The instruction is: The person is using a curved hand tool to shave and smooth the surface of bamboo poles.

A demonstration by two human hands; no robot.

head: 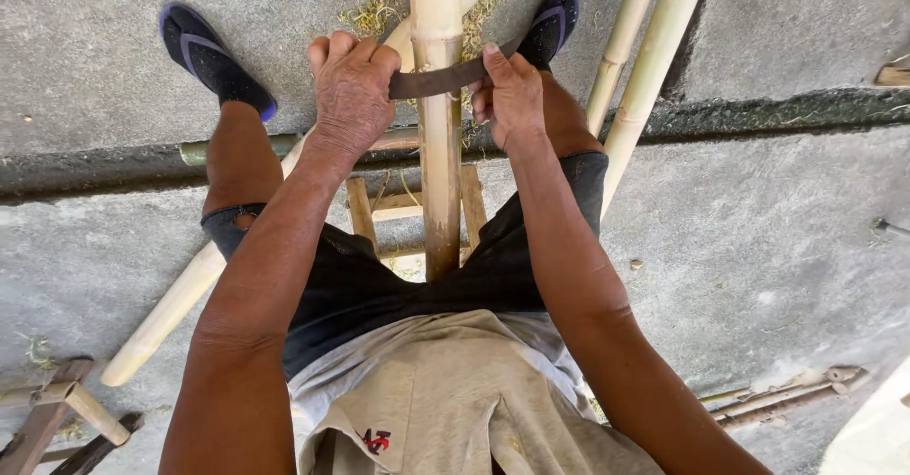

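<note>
A thick yellow bamboo pole (440, 153) runs away from me between my knees, resting on a small wooden stool (398, 211). A dark flat blade (438, 81) lies crosswise over the pole. My left hand (353, 86) is shut on the blade's left end, fingers curled over it. My right hand (510, 96) grips the right end, thumb on top. Pale shavings (379, 3) lie on the ground beyond the hands.
More bamboo poles lean at the right (641, 77) and one crosses under my left leg (171, 306). My feet wear dark sandals (214, 58). Wooden pieces (63, 416) lie lower left, scraps (783, 395) lower right. The floor is grey concrete with a dark groove (758, 113).
</note>
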